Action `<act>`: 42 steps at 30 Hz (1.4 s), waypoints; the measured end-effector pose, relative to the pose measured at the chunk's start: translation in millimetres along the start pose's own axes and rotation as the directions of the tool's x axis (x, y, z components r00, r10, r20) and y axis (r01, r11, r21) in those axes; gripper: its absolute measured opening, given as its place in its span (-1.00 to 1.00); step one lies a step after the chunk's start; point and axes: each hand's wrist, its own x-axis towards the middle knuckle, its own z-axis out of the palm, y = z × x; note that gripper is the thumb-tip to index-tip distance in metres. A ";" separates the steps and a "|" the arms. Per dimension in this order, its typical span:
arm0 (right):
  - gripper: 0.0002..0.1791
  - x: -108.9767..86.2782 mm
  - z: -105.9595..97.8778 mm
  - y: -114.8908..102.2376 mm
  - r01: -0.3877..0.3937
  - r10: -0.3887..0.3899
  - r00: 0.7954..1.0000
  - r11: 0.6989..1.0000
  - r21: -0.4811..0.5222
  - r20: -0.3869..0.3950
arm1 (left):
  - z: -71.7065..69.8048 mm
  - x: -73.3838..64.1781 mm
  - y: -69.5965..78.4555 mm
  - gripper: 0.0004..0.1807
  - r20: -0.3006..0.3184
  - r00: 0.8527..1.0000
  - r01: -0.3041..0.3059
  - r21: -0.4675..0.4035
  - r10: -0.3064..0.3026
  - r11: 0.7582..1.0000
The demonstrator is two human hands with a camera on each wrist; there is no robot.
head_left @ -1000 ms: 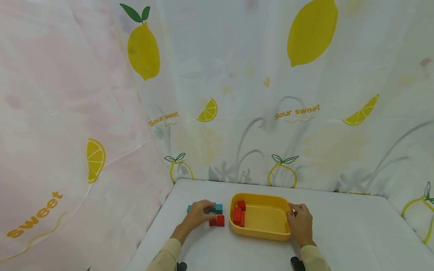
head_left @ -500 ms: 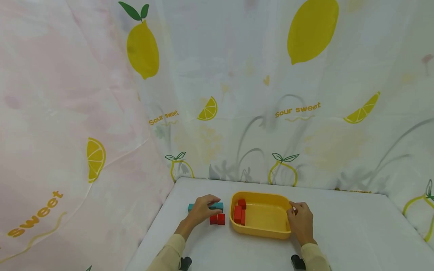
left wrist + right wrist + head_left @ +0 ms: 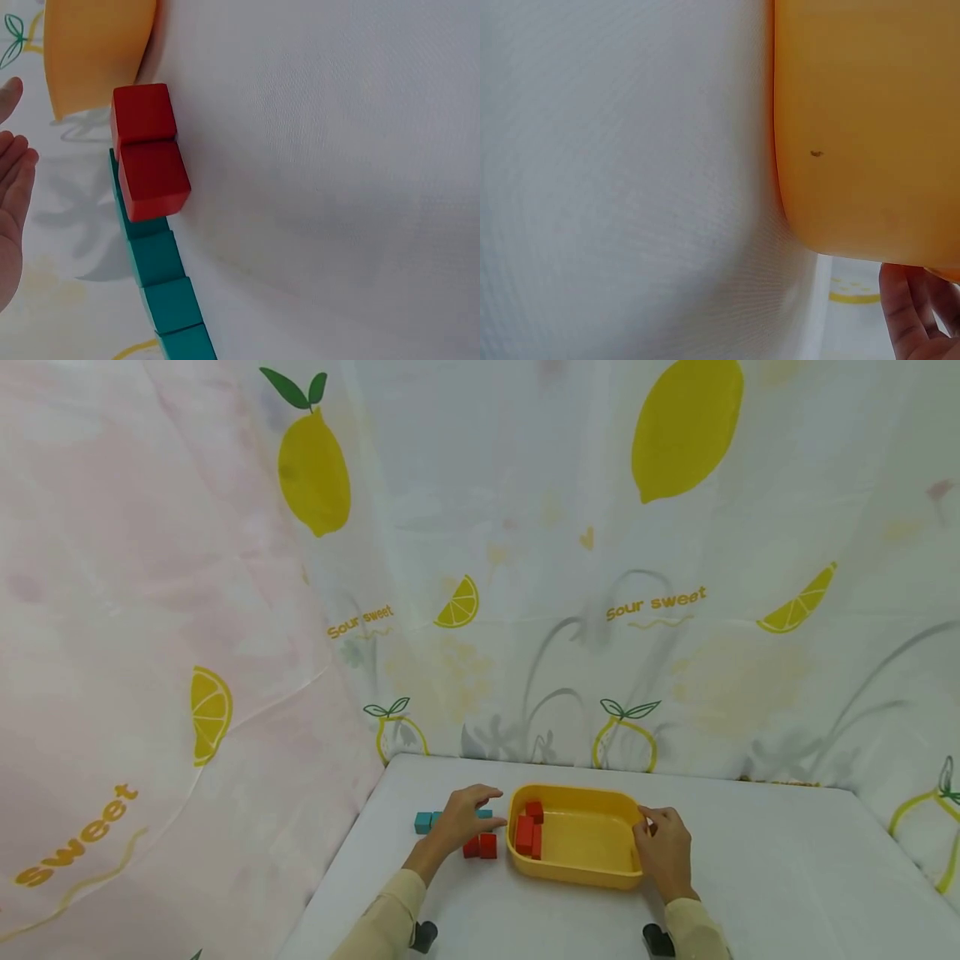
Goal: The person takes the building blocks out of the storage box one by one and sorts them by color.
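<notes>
My left hand (image 3: 459,821) hovers over the left side of the table, thumb and fingers spread, with nothing between them. Under and beyond it runs a row of teal blocks (image 3: 423,822), partly covered by the hand. Two red blocks (image 3: 488,846) sit side by side in front of that row; the left wrist view shows both red blocks (image 3: 154,176) close up. My right hand (image 3: 667,852) grips the right end of a yellow plastic tray (image 3: 577,876). Inside the tray's left end lie several red blocks (image 3: 525,834).
A white-covered table (image 3: 765,877) carries everything. Behind and to the left hang lemon-print cloths (image 3: 525,568). Dark rounded pieces (image 3: 658,939) show beneath both wrists.
My left hand has moved right, from over the teal row toward the tray's left edge, and its thumb and fingers have spread wider. The right hand and the tray stay put.
</notes>
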 end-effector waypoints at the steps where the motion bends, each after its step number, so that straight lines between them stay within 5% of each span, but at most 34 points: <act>1: -0.69 -0.1 0.1 -0.2 0.001 -0.001 1.000 1.000 0.000 -0.001 | 1.5 0.5 0.6 -0.51 0.003 1.000 0.006 -0.006 -0.006 1.000; 10: -0.70 2.1 1.9 3.1 0.025 -0.025 0.999 1.000 0.009 -0.022 | 10.5 11.4 7.4 -0.47 0.027 1.000 -0.013 -0.052 0.014 0.999; 33: -0.69 2.1 0.7 3.6 -0.001 0.001 1.000 1.000 0.009 -0.010 | 26.3 28.2 22.0 -0.45 0.105 0.994 -0.002 0.054 -0.004 0.999; 42: -0.69 0.7 2.3 4.1 -0.023 0.023 1.000 1.000 0.021 0.004 | 35.6 29.3 17.7 -0.57 0.119 0.990 -0.085 0.090 0.074 0.992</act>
